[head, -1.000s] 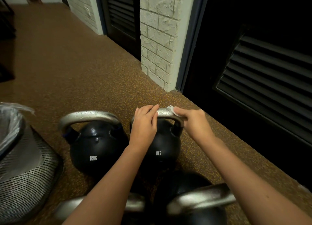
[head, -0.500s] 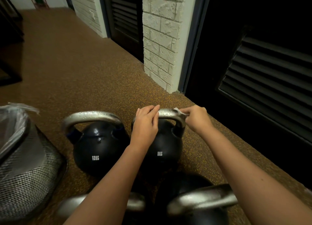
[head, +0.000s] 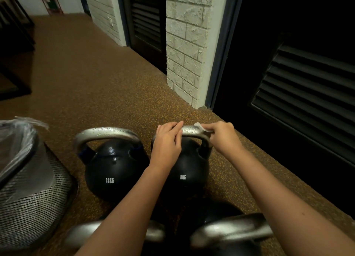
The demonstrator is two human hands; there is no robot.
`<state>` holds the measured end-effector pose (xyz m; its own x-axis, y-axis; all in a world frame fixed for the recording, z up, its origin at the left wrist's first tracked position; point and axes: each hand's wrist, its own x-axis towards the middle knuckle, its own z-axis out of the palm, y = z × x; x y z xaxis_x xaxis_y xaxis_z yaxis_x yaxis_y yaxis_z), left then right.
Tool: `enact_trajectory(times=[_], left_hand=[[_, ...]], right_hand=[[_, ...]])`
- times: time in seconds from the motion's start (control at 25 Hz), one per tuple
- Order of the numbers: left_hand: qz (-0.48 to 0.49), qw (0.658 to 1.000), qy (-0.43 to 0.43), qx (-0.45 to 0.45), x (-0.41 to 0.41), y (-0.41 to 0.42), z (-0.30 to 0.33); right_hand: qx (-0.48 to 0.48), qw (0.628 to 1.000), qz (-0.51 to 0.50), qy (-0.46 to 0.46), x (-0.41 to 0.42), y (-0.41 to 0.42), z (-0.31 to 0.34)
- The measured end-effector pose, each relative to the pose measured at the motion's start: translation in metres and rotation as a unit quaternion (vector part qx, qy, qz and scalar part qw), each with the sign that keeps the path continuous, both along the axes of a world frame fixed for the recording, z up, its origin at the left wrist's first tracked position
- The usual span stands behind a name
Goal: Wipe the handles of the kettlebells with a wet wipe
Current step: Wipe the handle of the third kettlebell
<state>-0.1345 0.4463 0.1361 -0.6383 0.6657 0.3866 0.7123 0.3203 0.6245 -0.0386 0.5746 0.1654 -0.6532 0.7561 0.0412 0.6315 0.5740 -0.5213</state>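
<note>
head view: the left hand [head: 166, 142] curls over the left end of the steel handle [head: 190, 130] of the 8kg kettlebell [head: 187, 171], gripping it. the right hand [head: 223, 137] pinches a white wet wipe [head: 201, 128] against the handle's right bend. the handle's bar runs left to right above the upright bell, which stands on the speckled floor [head: 115, 94] just right of the 12kg kettlebell [head: 113, 167].
</note>
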Motion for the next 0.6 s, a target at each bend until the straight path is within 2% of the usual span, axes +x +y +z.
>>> enact_trajectory(times=[0.16, 0.32, 0.52, 0.6], left_hand=[[-0.001, 1.0, 0.002, 0.003, 0.0, 0.0, 0.0], [-0.004, 1.0, 0.002, -0.001, -0.002, 0.0, 0.0], [-0.002, 1.0, 0.001, 0.008, -0.003, 0.001, -0.003], [-0.009, 1.0, 0.001, 0.005, -0.004, 0.001, -0.002]], right_hand=[[0.036, 0.998, 0.034, 0.035, 0.01, -0.014, 0.0], [-0.015, 0.999, -0.034, 0.004, 0.008, -0.009, 0.007], [0.059, 0.998, 0.038, 0.005, 0.014, -0.043, 0.013], [0.061, 0.997, 0.044, 0.022, 0.026, -0.048, 0.006]])
